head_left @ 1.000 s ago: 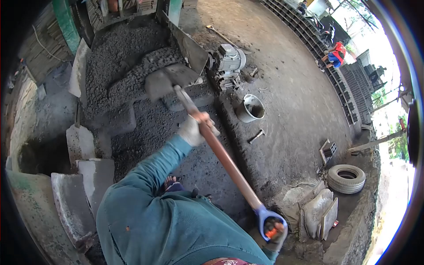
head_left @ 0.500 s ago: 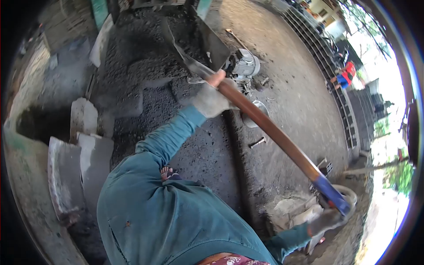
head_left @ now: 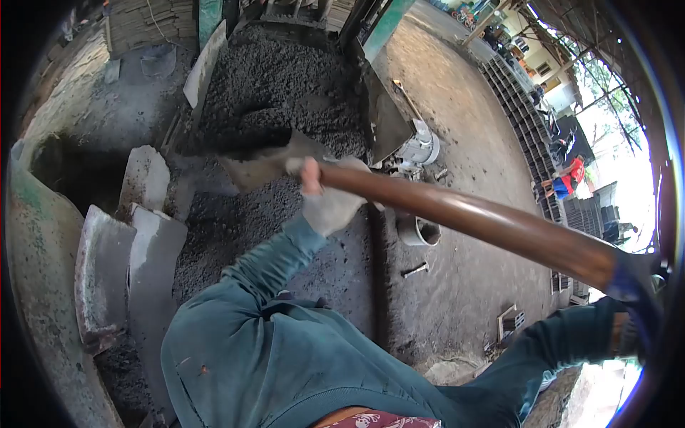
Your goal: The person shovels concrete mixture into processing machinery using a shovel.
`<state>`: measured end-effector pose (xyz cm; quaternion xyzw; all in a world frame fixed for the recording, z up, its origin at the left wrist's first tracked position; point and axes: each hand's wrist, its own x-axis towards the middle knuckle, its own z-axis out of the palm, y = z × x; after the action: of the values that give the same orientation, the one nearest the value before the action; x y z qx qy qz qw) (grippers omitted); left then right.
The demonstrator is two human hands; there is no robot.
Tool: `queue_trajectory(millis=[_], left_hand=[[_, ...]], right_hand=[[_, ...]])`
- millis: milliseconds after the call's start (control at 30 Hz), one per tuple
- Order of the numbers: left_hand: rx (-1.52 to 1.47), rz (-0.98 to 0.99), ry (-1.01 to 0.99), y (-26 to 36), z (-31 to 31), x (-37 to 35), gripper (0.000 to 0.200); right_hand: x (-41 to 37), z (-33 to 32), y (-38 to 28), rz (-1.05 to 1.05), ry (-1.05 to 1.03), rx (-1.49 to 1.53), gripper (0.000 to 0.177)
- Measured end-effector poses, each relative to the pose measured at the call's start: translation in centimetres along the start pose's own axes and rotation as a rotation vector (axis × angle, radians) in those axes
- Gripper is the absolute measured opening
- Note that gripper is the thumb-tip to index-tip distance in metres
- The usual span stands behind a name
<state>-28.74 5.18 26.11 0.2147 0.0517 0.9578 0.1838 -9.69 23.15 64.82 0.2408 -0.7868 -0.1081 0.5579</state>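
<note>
A shovel (head_left: 464,217) with a brown shaft, a metal blade and a blue grip end crosses the view. My left hand (head_left: 334,203), in a pale glove with bare fingertips, is closed round the shaft close to the blade. At the far right edge, my right hand (head_left: 642,310) is at the blue grip end, dim and partly cut off by the lens rim. The blurred blade (head_left: 264,170) is low over dark, damp, grainy material (head_left: 292,78) in a trough. A dark patch shows along the blade's far edge.
Broken slabs (head_left: 153,242) lean at the left beside a dark pit (head_left: 82,178). Right of the trough are a grey motor (head_left: 419,146), a bucket (head_left: 417,232) and a hammer (head_left: 415,269). Farther off, a person in red (head_left: 573,171) bends near stacked blocks (head_left: 510,93).
The shovel's blade has swung left and down toward the grainy material. My right hand has risen and moved right with the grip end, bringing the shaft closer to the camera.
</note>
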Motion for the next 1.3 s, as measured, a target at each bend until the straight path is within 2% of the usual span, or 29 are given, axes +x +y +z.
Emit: queue_trajectory(millis=[100, 200, 233, 300, 333, 433, 500, 533, 567, 633, 667, 700, 733, 767, 833, 900, 967, 1000, 1033, 1100, 1167, 1200, 1267, 1300], left_hand=[[-0.150, 0.089, 0.215, 5.9, -5.4, 6.6, 0.082], [-0.236, -0.016, 0.090, 9.3, -13.8, 11.6, 0.068], [-0.197, -0.047, 0.188, 9.9, -15.4, 12.8, 0.063], [-0.116, -0.097, 0.393, 11.1, -16.9, 14.4, 0.055], [-0.049, -0.090, 0.560, 11.7, -14.7, 15.1, 0.048], [0.052, -0.040, 0.748, 12.2, -17.6, 19.0, 0.033], [0.263, -0.020, 0.865, 9.9, -14.7, 17.8, 0.025], [0.170, 0.042, 0.836, 7.9, -14.5, 16.2, 0.022], [0.140, -0.042, 0.528, 6.7, -12.0, 12.2, 0.022], [0.046, -0.180, 0.248, 3.7, -9.2, 4.6, 0.025], [0.067, -0.211, 0.076, 2.2, -8.0, 0.1, 0.026], [0.080, -0.190, -0.014, 0.5, -7.4, -4.2, 0.028], [0.092, -0.160, 0.038, -1.2, -6.8, -8.6, 0.024], [0.110, -0.136, 0.090, -2.7, -6.2, -12.8, 0.020], [0.062, -0.056, 0.445, -5.3, -7.5, -21.4, 0.013], [-0.017, 0.044, 0.857, -6.4, -7.5, -29.2, 0.011], [-0.014, 0.200, 1.066, -6.8, -7.4, -36.4, 0.016], [-0.014, 0.273, 1.143, -6.7, -6.2, -39.6, 0.017], [-0.016, 0.345, 1.214, -6.6, -5.0, -42.0, 0.018], [0.085, 0.444, 1.483, -6.2, -2.3, -44.4, 0.022], [0.154, 0.507, 1.680, -5.5, -1.7, -46.5, 0.022], [0.167, 0.506, 1.773, -5.2, -1.7, -47.1, 0.022], [0.193, 0.501, 1.951, -4.4, -2.4, -47.7, 0.022], [0.218, 0.488, 1.918, -4.4, -3.5, -48.5, 0.023]], right_hand=[[-1.4, 4.0, -4.2, 0.011, -0.034, 0.143, 0.018], [-7.0, 7.2, -7.6, 0.166, -0.014, 0.177, 0.020], [-10.0, 8.2, -8.3, 0.253, -0.012, 0.136, 0.021], [-16.9, 10.5, -9.2, 0.492, -0.046, -0.057, 0.023], [-20.1, 11.9, -9.6, 0.589, -0.054, -0.050, 0.021], [-31.3, 16.6, -10.5, 0.864, -0.078, 0.040, 0.012], [-38.9, 17.5, -10.9, 1.356, -0.181, 0.272, 0.010], [-39.8, 15.8, -11.4, 1.679, -0.122, 0.527, 0.011], [-42.3, 14.7, -10.9, 1.836, -0.116, 0.682, 0.011], [-51.4, 11.3, -9.5, 2.185, -0.168, 0.973, 0.011], [-55.5, 9.3, -9.3, 2.259, -0.320, 0.922, 0.013], [-59.4, 7.8, -9.0, 2.321, -0.485, 0.874, 0.015], [-62.0, 6.2, -9.0, 2.376, -0.663, 0.822, 0.018], [-63.3, 4.8, -9.3, 2.208, -0.928, 0.732, 0.019], [-63.7, 3.1, -9.6, 1.792, -1.371, 0.585, 0.023], [-65.7, 2.0, -11.0, 1.888, -1.353, 0.756, 0.024], [-67.1, 1.3, -12.2, 1.993, -1.293, 0.915, 0.026], [-71.6, 1.5, -12.7, 1.828, -1.313, 0.878, 0.038], [-71.5, 1.1, -12.9, 1.673, -1.258, 0.975, 0.041], [-66.5, 1.1, -13.0, 1.362, -1.130, 1.142, 0.046], [-58.8, 0.4, -12.4, 1.166, -1.180, 1.218, 0.046], [-57.2, 0.2, -12.4, 1.070, -1.198, 1.255, 0.046], [-59.2, 0.5, -13.4, 1.046, -1.272, 1.140, 0.047], [-60.3, 0.7, -14.1, 1.031, -1.311, 1.083, 0.047]])
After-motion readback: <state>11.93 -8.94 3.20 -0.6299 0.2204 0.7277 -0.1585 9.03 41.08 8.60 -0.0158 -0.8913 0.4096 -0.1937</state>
